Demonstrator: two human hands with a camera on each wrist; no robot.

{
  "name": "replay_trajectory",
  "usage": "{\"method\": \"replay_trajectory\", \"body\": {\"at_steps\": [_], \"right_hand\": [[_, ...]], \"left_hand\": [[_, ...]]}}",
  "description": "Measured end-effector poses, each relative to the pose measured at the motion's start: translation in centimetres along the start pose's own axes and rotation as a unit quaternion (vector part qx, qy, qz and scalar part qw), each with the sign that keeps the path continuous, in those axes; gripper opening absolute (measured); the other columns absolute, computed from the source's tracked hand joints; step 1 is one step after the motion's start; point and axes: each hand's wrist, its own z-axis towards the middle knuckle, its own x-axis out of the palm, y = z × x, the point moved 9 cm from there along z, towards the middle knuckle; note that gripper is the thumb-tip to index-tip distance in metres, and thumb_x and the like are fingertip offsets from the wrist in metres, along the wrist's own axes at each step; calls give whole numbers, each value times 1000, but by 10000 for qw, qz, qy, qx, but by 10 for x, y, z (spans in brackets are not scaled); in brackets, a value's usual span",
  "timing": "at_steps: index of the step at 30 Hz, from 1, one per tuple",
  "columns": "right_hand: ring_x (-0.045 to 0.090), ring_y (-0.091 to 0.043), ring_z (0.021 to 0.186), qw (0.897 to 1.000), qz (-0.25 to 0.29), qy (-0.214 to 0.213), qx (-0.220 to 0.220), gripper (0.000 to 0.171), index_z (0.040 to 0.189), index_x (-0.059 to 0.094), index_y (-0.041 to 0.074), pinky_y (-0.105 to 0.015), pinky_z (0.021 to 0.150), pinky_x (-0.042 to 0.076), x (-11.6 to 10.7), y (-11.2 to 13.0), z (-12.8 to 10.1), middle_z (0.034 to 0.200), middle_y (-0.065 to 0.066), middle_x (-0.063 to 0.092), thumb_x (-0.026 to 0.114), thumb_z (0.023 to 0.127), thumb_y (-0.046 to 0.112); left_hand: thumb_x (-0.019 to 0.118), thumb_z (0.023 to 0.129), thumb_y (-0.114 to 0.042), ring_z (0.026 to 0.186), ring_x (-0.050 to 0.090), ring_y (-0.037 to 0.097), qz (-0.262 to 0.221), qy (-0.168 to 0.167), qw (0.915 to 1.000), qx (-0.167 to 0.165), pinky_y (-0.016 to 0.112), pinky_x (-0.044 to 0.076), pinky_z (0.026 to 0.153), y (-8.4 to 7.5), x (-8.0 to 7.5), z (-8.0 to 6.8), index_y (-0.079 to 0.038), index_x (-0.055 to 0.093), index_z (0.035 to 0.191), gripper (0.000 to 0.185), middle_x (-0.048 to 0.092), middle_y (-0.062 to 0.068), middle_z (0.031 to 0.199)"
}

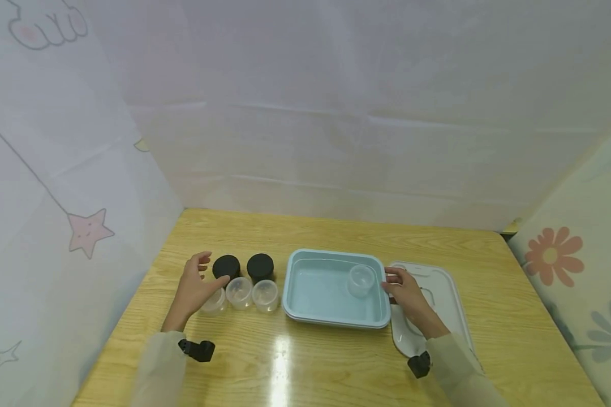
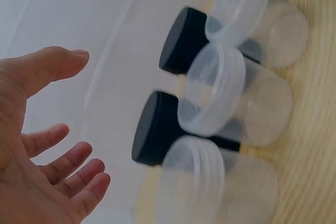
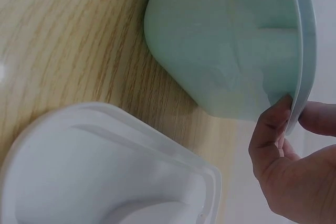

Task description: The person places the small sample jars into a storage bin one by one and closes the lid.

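Observation:
My right hand [image 1: 407, 293] pinches the right rim of a light blue plastic tub [image 1: 315, 288], thumb on top and fingers beneath the lip, as the right wrist view shows. Inside the tub, toward its right side, stands one clear plastic cup [image 1: 360, 281]. My left hand [image 1: 196, 287] is held over the left end of a group of containers, fingers spread and nothing in its grasp. Below it are three clear cups [image 2: 210, 90] in a row on the table. Two containers with black lids [image 1: 260, 266] stand right behind them.
A white lid [image 1: 450, 299] lies on the wooden table [image 1: 336, 367], right of the tub and partly under my right arm. Pale fabric walls [image 1: 336, 141] enclose the table at the back and both sides.

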Motion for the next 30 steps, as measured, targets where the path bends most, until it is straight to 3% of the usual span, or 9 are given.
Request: {"method": "replay_trajectory", "body": {"at_steps": [9,19,26,30], "right_hand": [[54,-27,107,10000,-53,-22,-9,50,144,31,-2,-32,78,54,-4,0,1,130,-25,45,46,98,8],[53,-29,110,10000,-8,-24,91,50,144,30,-2,-33,79,54,-3,0,-1,131,-26,43,47,98,8],[52,-29,110,10000,28,-38,19,49,143,31,-4,-35,80,54,1,2,-1,130,-26,43,46,97,6],[54,-27,106,10000,40,-67,-30,49,142,32,-5,-34,78,55,1,3,-1,128,-26,44,47,97,5]], "left_hand": [[69,87,-24,129,30,42,39,169,9990,-408,55,33,103,32,-3,-9,1,23,146,79,27,27,144],[75,81,-22,122,35,44,238,204,9981,-524,56,39,97,64,11,-14,5,22,144,87,28,31,138],[75,80,-21,123,38,44,38,243,9967,-778,56,37,99,88,20,-19,5,20,144,88,26,31,139],[75,80,-17,125,37,44,-94,149,9972,-726,56,35,101,91,22,-20,6,21,143,86,29,31,139]]}}
